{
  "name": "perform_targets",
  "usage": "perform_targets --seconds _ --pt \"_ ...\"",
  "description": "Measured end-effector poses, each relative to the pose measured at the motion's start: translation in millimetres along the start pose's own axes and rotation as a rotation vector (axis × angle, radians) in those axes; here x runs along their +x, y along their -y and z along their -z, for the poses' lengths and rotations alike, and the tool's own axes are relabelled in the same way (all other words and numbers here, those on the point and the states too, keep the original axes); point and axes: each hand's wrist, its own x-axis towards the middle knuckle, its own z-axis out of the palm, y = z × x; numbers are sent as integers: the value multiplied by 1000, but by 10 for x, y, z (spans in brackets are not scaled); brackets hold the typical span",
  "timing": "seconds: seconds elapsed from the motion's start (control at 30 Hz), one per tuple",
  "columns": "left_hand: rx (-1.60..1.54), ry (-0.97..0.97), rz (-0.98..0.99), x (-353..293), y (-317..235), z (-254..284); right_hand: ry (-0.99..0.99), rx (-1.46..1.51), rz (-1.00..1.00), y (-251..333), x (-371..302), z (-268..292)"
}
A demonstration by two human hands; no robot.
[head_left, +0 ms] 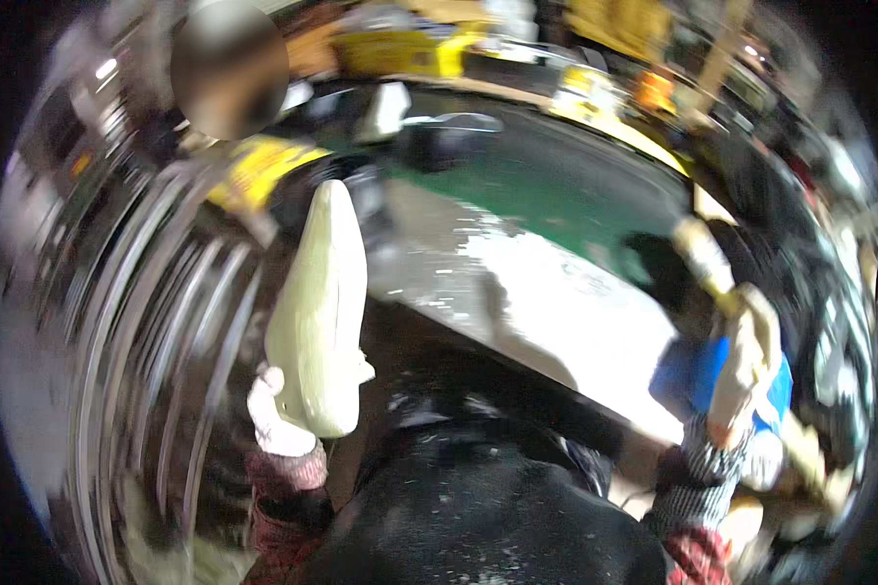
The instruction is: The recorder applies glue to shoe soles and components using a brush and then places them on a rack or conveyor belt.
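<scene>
Left hand (275,417), white-gloved, is closed around the base of an upright pale elongated object (320,312). Right hand (741,375), gloved, lies on a blue item (698,375); its grip is indiscernible through blur. Beyond: white-and-green work surface (556,244), yellow containers (400,54).

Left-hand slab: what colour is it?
Pale cream slab, clearest in the head view.

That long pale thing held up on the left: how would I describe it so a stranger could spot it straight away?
Start at the green work surface across the middle, then look down to its left. There the gloved left hand holds up the pale cream piece, long, smooth and tapering to a rounded tip. Everything around it is dark or streaked; it alone is light and whole.
</scene>
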Motion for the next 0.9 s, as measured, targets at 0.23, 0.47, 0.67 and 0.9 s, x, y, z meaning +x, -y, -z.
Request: perform_targets --seconds 0.23,0.47,0.67,0.9 --pt "-122 440 511 674 858 -582 -203 -328 -295 -607 74 1358" --pt "-241 310 673 544 1367 -237 -147 -330 -489 -915 -137 1772" --pt "-471 49 972 267 1336 79 -190 33 -406 -344 -357 1301" --pt "-649 296 995 404 1546 660 684 312 78 -28 -303 -1065"
